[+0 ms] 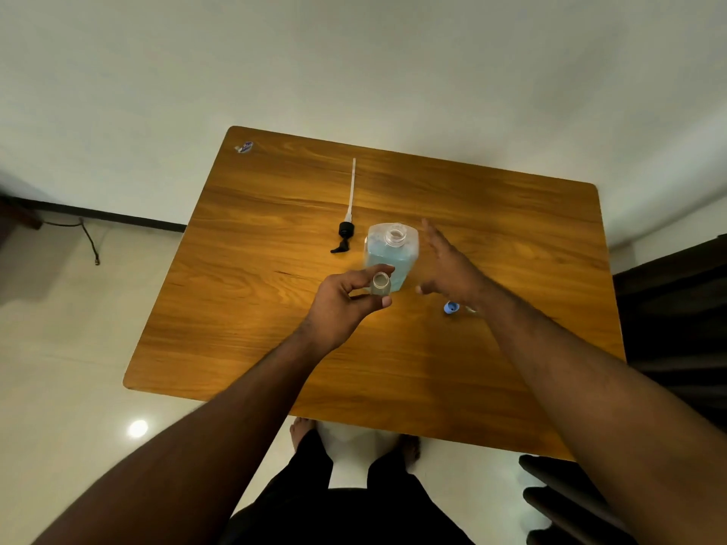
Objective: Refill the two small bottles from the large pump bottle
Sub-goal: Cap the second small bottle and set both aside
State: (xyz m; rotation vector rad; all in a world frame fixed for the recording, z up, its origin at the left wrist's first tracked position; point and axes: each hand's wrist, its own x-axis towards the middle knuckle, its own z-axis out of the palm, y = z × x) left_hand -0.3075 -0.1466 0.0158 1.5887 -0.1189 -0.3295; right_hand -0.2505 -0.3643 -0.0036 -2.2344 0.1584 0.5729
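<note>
Wood table (pixel 275 328) w/ a smooth brown top, wavy grain lines & round corners sits on a pale shiny floor by a plain white wall. Left hand (pixel 341 304) holds one small bottle (pixel 380 285), a little clear plastic tube w/ its round mouth open & facing up; thumb & fingertips are curled & pinch it on both sides. Just past those fingertips stands the large bottle (pixel 391 255), clear plastic w/ flat sides & soft shoulders, blue liquid inside, its round neck open on top. Right hand (pixel 448 269) is just beside the big bottle, on its right; fingers are straight & spread a bit, not holding a thing, thumb sticking out low toward the small bottle. Can't tell if it touches the big bottle. Pump (pixel 346 230) lies flat on the table, left of the big bottle & beyond the left fingers: black head, long thin white tube pointing away. Small blue cap (pixel 451 307) lies on the table under the right wrist. Little sticker (pixel 244 147) is on the far left corner.
</note>
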